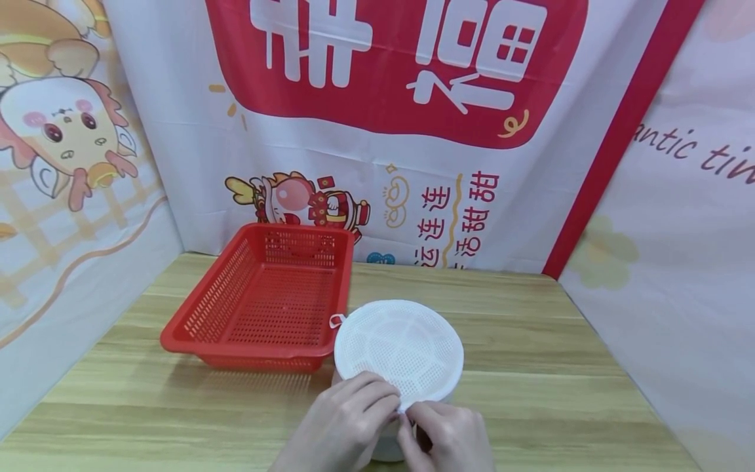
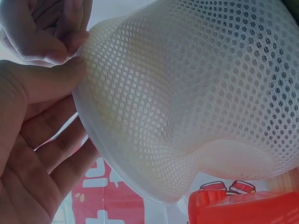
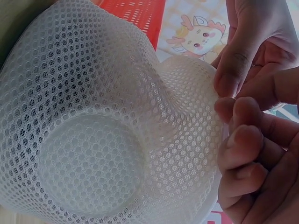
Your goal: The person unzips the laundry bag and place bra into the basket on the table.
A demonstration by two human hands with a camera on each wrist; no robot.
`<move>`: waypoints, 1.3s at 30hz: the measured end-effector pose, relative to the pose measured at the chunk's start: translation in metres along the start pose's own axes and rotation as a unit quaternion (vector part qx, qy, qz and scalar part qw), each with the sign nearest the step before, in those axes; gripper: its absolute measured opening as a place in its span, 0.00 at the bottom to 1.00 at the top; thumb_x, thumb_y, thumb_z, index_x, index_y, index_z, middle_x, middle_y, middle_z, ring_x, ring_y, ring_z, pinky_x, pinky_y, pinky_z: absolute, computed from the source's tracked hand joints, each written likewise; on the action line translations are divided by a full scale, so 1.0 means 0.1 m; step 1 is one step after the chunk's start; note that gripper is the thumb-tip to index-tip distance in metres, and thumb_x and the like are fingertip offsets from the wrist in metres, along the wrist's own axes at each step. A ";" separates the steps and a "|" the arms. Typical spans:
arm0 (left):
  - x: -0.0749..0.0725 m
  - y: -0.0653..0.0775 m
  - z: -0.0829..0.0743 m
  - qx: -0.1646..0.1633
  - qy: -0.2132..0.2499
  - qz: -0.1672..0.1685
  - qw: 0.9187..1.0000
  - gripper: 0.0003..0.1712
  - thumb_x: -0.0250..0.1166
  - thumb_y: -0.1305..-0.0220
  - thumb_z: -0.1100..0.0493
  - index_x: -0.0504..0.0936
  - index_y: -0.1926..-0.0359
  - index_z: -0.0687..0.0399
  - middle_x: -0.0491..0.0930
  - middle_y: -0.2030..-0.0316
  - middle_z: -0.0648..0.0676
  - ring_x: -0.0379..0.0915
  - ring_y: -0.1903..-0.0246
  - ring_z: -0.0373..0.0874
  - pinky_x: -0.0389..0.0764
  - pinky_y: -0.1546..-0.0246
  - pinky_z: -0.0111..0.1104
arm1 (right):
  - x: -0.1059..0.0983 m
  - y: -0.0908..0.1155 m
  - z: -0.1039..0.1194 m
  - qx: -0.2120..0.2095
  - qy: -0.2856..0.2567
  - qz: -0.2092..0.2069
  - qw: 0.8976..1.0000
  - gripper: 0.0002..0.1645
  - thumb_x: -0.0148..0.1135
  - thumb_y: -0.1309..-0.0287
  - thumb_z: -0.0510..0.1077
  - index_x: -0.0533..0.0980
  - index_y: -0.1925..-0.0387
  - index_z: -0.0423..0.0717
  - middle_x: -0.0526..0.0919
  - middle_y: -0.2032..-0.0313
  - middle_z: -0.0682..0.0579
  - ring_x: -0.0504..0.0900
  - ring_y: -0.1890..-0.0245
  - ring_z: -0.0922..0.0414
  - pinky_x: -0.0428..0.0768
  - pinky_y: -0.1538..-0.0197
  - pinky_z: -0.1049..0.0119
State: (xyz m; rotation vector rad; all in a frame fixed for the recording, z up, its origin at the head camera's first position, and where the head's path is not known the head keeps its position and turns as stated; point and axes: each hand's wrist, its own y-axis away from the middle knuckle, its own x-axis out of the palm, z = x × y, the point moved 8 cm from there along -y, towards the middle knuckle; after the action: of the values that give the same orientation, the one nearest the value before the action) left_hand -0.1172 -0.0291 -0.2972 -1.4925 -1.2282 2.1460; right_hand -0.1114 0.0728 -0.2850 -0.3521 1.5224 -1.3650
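A white mesh laundry bag point(image 1: 401, 347), round and drum-shaped, stands on the table in front of me, its flat mesh lid facing up. A small white loop point(image 1: 337, 320) sticks out from its far left rim. My left hand point(image 1: 354, 419) pinches the near rim between thumb and fingertips. Right beside it, my right hand point(image 1: 451, 432) pinches the same stretch of edge, the fingertips of both hands nearly meeting. In the wrist views the mesh side wall point(image 2: 140, 88) is creased and dented. A pale round panel point(image 3: 91, 165) shows on the side in the right wrist view.
A red plastic basket point(image 1: 203, 347) with slotted walls stands to the left, close against the bag. The wood-grain table point(image 1: 560, 393) runs out to the right. Printed cloth hangs point(image 1: 501, 242) close the back and both sides.
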 end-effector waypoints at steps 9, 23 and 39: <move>-0.01 0.01 0.03 -0.016 0.003 -0.002 1.000 0.06 0.61 0.35 0.62 0.84 0.67 0.54 0.81 0.67 0.47 0.76 0.63 0.39 0.79 0.60 0.26 | 0.06 0.09 -0.08 0.021 0.000 0.010 1.000 0.19 0.62 0.64 0.34 0.64 0.91 0.56 0.61 0.91 0.66 0.50 0.85 0.80 0.49 0.83 0.88; -0.02 0.02 0.10 -0.049 0.029 0.014 0.998 0.07 0.73 0.47 0.63 0.86 0.65 0.55 0.82 0.65 0.47 0.77 0.63 0.39 0.80 0.60 0.27 | 0.05 0.16 -0.19 0.028 0.008 0.013 0.999 0.17 0.62 0.59 0.36 0.67 0.87 0.58 0.64 0.89 0.67 0.55 0.87 0.77 0.53 0.84 0.87; -0.02 0.00 0.01 -0.007 0.016 -0.001 1.000 0.10 0.59 0.31 0.60 0.86 0.64 0.56 0.82 0.65 0.48 0.77 0.62 0.39 0.78 0.56 0.27 | 0.03 0.08 -0.07 -0.011 -0.007 0.002 1.000 0.15 0.57 0.52 0.37 0.67 0.87 0.54 0.62 0.90 0.65 0.52 0.84 0.79 0.51 0.82 0.88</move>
State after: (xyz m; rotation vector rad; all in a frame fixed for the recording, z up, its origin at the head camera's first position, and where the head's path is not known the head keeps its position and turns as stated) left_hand -0.1172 -0.0308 -0.2963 -1.5252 -1.2360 2.1084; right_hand -0.1149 0.0770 -0.2948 -0.3712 1.5268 -1.3413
